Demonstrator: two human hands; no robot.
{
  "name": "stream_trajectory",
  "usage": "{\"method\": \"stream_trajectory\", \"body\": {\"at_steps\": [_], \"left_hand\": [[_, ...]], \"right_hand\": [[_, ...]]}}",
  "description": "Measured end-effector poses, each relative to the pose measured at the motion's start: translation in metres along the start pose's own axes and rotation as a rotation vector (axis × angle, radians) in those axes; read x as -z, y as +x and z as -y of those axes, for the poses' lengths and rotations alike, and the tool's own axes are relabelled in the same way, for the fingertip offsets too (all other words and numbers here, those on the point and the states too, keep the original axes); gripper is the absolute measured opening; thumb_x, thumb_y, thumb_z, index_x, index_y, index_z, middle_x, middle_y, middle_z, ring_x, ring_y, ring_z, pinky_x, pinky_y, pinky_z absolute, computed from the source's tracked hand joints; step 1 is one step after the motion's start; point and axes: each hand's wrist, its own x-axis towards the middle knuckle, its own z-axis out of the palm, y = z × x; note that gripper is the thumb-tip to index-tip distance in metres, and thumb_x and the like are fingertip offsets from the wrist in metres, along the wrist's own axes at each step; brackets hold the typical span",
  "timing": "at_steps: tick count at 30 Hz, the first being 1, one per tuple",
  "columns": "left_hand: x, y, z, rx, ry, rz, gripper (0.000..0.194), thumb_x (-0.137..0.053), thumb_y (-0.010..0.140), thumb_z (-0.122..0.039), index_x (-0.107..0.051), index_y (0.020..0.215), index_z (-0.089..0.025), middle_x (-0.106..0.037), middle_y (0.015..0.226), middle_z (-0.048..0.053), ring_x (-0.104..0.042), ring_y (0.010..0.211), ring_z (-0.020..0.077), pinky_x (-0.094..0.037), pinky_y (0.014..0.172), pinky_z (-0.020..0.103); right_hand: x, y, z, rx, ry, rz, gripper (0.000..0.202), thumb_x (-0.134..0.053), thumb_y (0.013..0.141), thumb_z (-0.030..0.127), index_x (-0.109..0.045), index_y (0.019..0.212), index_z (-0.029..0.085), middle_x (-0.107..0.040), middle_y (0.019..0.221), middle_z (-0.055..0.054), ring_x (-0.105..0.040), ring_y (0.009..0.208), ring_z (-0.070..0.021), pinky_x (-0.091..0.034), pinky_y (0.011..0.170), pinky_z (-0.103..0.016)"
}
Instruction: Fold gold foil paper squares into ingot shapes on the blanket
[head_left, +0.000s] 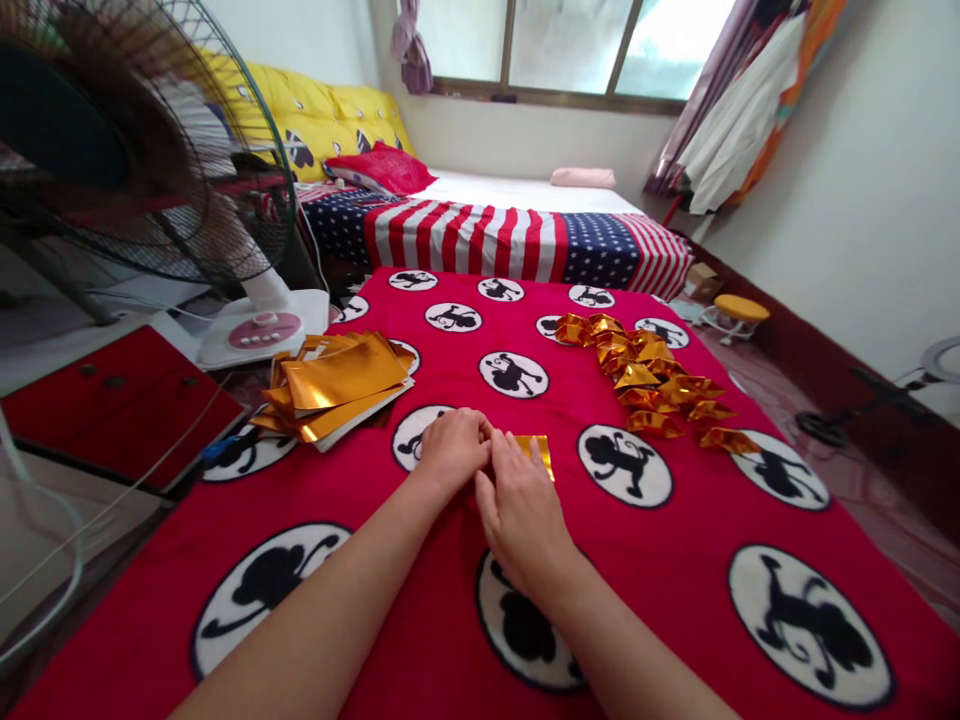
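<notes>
A small piece of gold foil paper [541, 458] lies on the red blanket, mostly covered by my hands; only its right end shows. My right hand [521, 505] rests flat over it with the fingers stretched forward and the thumb apart. Beside it, touching at the fingertips, my left hand [457, 447] is closed with curled fingers at the paper's left side; its fingertips are hidden. To the left lies a loose stack of gold foil sheets [345, 375] with white edges. Several folded gold paper ingots [652, 385] sit in a cluster at the right.
The red blanket [480, 330] with black-and-white figure circles covers the surface under my hands. A standing fan [259, 320] is at the left, near a red panel [112, 400]. Behind is a bed [480, 240]; a yellow stool [742, 308] stands on the floor at right.
</notes>
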Motion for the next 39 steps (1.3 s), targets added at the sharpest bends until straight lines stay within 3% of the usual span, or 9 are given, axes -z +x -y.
{"method": "stream_trajectory", "body": {"at_steps": [3, 10, 20, 23, 25, 27, 29, 32, 39], "left_hand": [[0.001, 0.0, -0.001, -0.004, -0.007, -0.001, 0.017, -0.06, 0.076, -0.036, -0.075, 0.077, -0.028, -0.075, 0.081, 0.003, -0.068, 0.079, 0.0216, -0.047, 0.065, 0.029], [0.002, -0.001, -0.002, -0.023, -0.034, 0.014, 0.018, -0.068, 0.073, -0.043, -0.076, 0.077, -0.027, -0.075, 0.08, 0.003, -0.068, 0.076, 0.0211, -0.046, 0.064, 0.028], [0.007, -0.001, 0.007, -0.05, -0.06, 0.058, 0.016, -0.063, 0.077, -0.027, -0.077, 0.083, -0.023, -0.074, 0.08, 0.006, -0.067, 0.077, 0.0218, -0.047, 0.067, 0.03], [0.007, -0.007, 0.001, -0.099, -0.047, -0.054, 0.018, -0.06, 0.08, -0.027, -0.076, 0.085, -0.02, -0.072, 0.088, 0.009, -0.067, 0.084, 0.0243, -0.05, 0.076, 0.033], [0.004, -0.014, -0.008, -0.226, -0.131, -0.135, 0.028, -0.058, 0.085, -0.032, -0.074, 0.102, -0.016, -0.07, 0.104, 0.012, -0.066, 0.097, 0.0244, -0.05, 0.088, 0.034], [-0.001, -0.021, -0.018, -0.41, -0.258, -0.077, 0.05, -0.054, 0.088, -0.04, -0.058, 0.129, -0.012, -0.057, 0.134, 0.016, -0.055, 0.122, 0.0246, -0.042, 0.104, 0.034], [-0.007, -0.027, -0.026, -0.522, -0.299, 0.078, 0.071, -0.049, 0.09, -0.051, -0.036, 0.147, -0.011, -0.029, 0.156, 0.018, -0.031, 0.143, 0.0269, -0.031, 0.115, 0.039], [-0.013, -0.031, -0.03, -0.547, -0.295, 0.263, 0.08, -0.039, 0.092, -0.059, -0.014, 0.154, -0.014, -0.007, 0.161, 0.015, -0.008, 0.149, 0.0264, -0.018, 0.12, 0.046], [-0.018, -0.031, -0.024, -0.469, -0.171, 0.278, 0.083, -0.025, 0.092, -0.064, -0.017, 0.153, -0.007, -0.006, 0.161, 0.015, 0.0, 0.149, 0.0243, -0.009, 0.122, 0.043]], "right_hand": [[-0.008, -0.006, -0.006, -0.008, -0.031, 0.02, 0.054, -0.041, 0.094, 0.029, -0.042, 0.142, 0.002, -0.041, 0.148, -0.02, -0.035, 0.14, -0.0277, -0.021, 0.118, -0.048], [-0.004, -0.014, -0.03, -0.035, -0.191, 0.03, 0.059, -0.043, 0.093, 0.03, -0.039, 0.143, -0.003, -0.039, 0.148, -0.022, -0.033, 0.141, -0.0316, -0.023, 0.117, -0.05], [-0.005, -0.017, -0.034, -0.054, -0.168, 0.039, 0.058, -0.041, 0.092, 0.026, -0.039, 0.144, 0.002, -0.035, 0.152, -0.019, -0.029, 0.143, -0.0292, -0.026, 0.116, -0.049], [-0.005, -0.017, -0.031, -0.062, -0.178, 0.052, 0.057, -0.041, 0.092, 0.028, -0.041, 0.144, 0.003, -0.033, 0.153, -0.018, -0.026, 0.144, -0.0294, -0.022, 0.118, -0.048], [-0.006, -0.018, -0.031, -0.063, -0.188, 0.055, 0.058, -0.041, 0.092, 0.03, -0.041, 0.144, 0.003, -0.033, 0.153, -0.018, -0.025, 0.145, -0.0298, -0.02, 0.119, -0.047], [-0.006, -0.02, -0.031, -0.043, -0.2, 0.054, 0.061, -0.043, 0.091, 0.031, -0.039, 0.146, 0.005, -0.033, 0.153, -0.018, -0.023, 0.145, -0.0311, -0.019, 0.119, -0.049], [-0.007, -0.021, -0.033, -0.003, -0.221, 0.058, 0.064, -0.047, 0.089, 0.033, -0.037, 0.147, 0.009, -0.032, 0.154, -0.016, -0.021, 0.146, -0.0331, -0.017, 0.118, -0.052], [-0.008, -0.023, -0.034, 0.032, -0.256, 0.081, 0.066, -0.05, 0.086, 0.031, -0.036, 0.149, 0.015, -0.03, 0.156, -0.014, -0.02, 0.145, -0.0344, -0.013, 0.118, -0.055], [-0.005, -0.023, -0.034, 0.006, -0.267, 0.115, 0.068, -0.046, 0.087, 0.031, -0.029, 0.151, 0.015, -0.022, 0.159, -0.01, -0.015, 0.147, -0.032, -0.012, 0.119, -0.051]]}}
